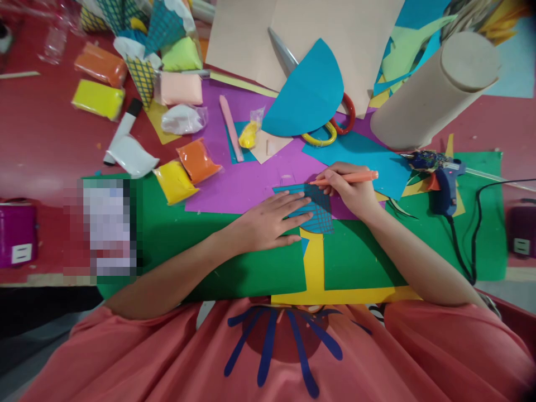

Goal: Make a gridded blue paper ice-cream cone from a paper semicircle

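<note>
Between my hands lies a blue paper piece (320, 209) with dark crossing lines drawn over much of it. My left hand (272, 220) rests flat on its left side, fingers spread. An orange marker (355, 177) is gripped in my right hand (345, 187), its tip touching or just above the upper edge of the blue paper. Underneath are purple paper (243, 190), green sheets (355, 257) and a yellow strip (314, 268). Beyond my hands, a plain blue paper piece (312, 95) covers part of a pair of scissors (320, 135).
A hot glue gun (446, 187) with a black cord sits right, below a rolled beige sheet (427, 100). Left are clay packets (176, 181), a black-capped marker (123, 131) and patterned paper cones (142, 70). A pink stick (231, 128) lies on the purple paper.
</note>
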Motion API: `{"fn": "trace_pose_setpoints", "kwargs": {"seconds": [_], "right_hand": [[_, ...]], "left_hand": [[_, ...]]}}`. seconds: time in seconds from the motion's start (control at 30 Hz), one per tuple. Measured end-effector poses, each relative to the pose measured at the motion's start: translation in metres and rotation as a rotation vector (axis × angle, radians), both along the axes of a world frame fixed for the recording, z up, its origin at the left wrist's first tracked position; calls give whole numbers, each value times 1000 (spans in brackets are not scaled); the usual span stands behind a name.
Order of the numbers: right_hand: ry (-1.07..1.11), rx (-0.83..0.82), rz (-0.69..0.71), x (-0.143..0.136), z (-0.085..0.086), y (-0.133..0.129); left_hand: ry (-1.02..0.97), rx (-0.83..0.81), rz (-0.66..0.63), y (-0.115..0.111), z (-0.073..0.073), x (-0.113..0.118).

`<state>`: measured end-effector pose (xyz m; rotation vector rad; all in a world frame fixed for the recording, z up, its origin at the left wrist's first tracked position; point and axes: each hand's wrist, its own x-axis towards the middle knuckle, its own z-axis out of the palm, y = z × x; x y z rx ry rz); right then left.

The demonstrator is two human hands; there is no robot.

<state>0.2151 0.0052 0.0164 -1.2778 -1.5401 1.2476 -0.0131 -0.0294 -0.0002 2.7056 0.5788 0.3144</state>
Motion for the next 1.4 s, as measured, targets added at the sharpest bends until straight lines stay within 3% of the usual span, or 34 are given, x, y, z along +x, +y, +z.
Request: {"fn": "trace_pose_setpoints", "kwargs": {"seconds": [0.47,0.67,0.83,1.4], "right_hand": [[-70,55,26,-1,0,1],[-27,-17,15,1,0,0],[9,-18,-52,2,-2,0],[-110,81,42,0,-1,-1]], "left_hand": [[-3,-22,-4,1,-1,0],[-10,16,-13,1,0,0],[13,-9,77,3,-3,-2],[-31,19,101,4,-2,-2]]}}
